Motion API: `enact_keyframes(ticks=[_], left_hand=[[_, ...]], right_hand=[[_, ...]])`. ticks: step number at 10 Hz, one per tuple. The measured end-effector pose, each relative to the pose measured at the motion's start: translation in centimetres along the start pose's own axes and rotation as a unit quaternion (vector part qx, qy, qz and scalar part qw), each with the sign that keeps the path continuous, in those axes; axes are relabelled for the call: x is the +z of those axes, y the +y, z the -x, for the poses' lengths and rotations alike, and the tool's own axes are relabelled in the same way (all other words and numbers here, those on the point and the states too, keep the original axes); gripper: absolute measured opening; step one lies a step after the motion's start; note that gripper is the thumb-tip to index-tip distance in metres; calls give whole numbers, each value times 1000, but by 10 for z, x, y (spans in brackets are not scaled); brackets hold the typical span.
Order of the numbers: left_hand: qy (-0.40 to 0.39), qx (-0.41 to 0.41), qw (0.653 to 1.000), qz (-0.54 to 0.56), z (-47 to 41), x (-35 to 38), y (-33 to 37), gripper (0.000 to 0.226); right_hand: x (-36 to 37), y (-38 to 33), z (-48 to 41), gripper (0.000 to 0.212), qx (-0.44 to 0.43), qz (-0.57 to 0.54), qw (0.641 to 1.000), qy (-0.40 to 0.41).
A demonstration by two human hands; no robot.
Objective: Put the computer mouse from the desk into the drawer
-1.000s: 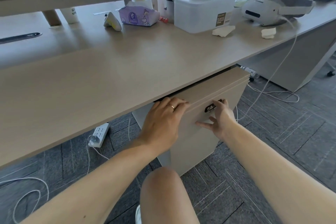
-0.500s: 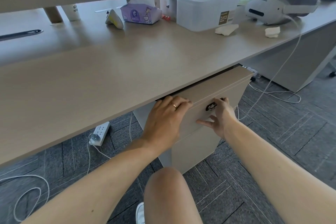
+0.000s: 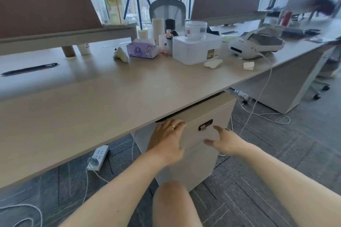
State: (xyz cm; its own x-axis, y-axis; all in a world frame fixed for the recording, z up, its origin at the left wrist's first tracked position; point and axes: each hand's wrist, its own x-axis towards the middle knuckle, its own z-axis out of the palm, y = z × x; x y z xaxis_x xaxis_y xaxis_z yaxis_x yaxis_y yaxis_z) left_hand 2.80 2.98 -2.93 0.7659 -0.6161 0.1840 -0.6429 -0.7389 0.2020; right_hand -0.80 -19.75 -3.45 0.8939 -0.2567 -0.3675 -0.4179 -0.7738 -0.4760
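A white and pale-yellow computer mouse [image 3: 120, 55] sits far back on the beige desk [image 3: 114, 97], left of a purple tissue pack. Under the desk's front edge stands a pedestal cabinet whose top drawer [image 3: 219, 116] has a dark lock plate [image 3: 205, 125]. My left hand [image 3: 167, 138] lies on the drawer front with its fingertips hooked over the top edge. Just below and right of the lock plate hovers my right hand [image 3: 226, 141], fingers spread and holding nothing. Whether the drawer is pulled out at all I cannot tell.
A white storage box [image 3: 196, 49] with a clear jar on it, a white headset [image 3: 256, 44] with a trailing cable, and crumpled tissues sit on the desk's right part. A power strip [image 3: 97, 156] and cables lie on the floor. My knee [image 3: 171, 195] is below the drawer.
My right hand has come off the lock plate and drawn back with its fingers spread. My left hand stays on the drawer's top edge. The view has tilted up.
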Motion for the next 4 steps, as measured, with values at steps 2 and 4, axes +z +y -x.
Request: enact_keyframes(ticks=[2, 4], left_hand=[[-145, -81, 986, -28, 5, -20, 10, 116], [-178, -116, 977, -36, 28, -46, 27, 126]], right_hand=[[-31, -9, 64, 121, -65, 183, 980, 48], [-48, -11, 105, 123, -82, 225, 969, 64]])
